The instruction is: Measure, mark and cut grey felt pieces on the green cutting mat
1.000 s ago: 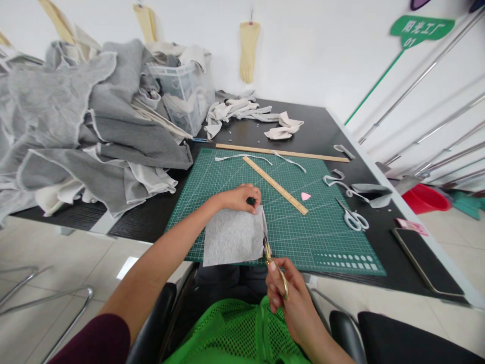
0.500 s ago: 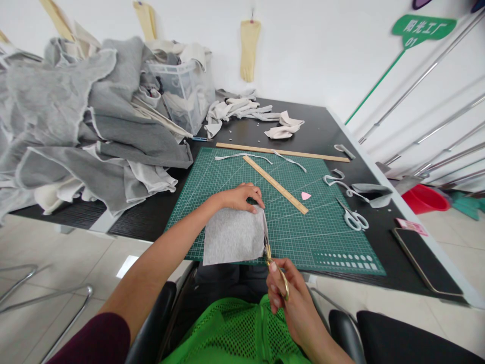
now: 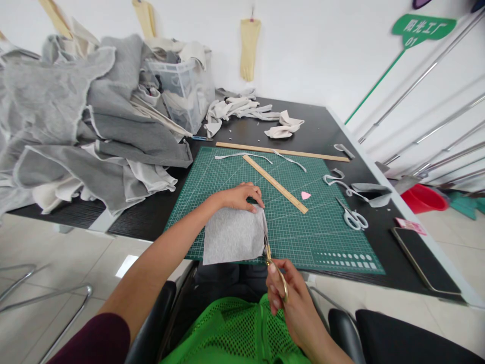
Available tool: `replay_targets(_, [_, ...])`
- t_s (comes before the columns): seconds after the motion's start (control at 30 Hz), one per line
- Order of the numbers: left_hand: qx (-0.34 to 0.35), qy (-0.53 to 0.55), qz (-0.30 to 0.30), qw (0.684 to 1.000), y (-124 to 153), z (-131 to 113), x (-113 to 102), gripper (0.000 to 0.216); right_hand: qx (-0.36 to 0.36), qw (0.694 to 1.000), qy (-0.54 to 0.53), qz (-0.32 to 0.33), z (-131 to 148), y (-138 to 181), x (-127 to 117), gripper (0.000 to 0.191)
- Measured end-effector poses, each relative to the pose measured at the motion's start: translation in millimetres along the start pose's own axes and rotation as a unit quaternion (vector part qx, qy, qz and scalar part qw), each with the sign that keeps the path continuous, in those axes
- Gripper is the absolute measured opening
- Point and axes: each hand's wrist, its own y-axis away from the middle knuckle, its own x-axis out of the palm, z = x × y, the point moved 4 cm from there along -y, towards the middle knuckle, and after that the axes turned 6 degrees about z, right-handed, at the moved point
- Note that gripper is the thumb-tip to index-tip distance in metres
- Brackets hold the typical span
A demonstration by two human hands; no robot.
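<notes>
A rectangular piece of grey fabric [image 3: 233, 235] lies over the front edge of the green cutting mat [image 3: 303, 230]. My left hand [image 3: 244, 196] is at its upper right corner, thumb and fingers curled closed on the cloth. Gold-handled scissors [image 3: 279, 279] are held in my right hand [image 3: 290, 288], fingers through and around the loops. Their blades point away from me along the fabric's right edge, where a narrow strip stands slightly apart. The blade tips are partly hidden by the cloth.
On the mat are a short wooden ruler [image 3: 276, 184], a pink chalk piece [image 3: 305, 195] and white-handled scissors [image 3: 354, 219]. A long ruler [image 3: 282, 151] lies across its far edge. Left stands a heap of grey fabric [image 3: 125, 111] beside a plastic bin [image 3: 182, 86]. A phone [image 3: 424, 259] lies right.
Both hands, the fabric and the scissors stay almost where they were. The whole view shifts only very slightly.
</notes>
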Motion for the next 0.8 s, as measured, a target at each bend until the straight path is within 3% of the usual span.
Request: replay_targets(0.8, [0.002, -0.008, -0.002, 1.0, 0.7, -2.6, -0.6, 0.028, 0.002, 1.0, 0.007, 0.009, -2.4, 0.9, 1.3, 0.036])
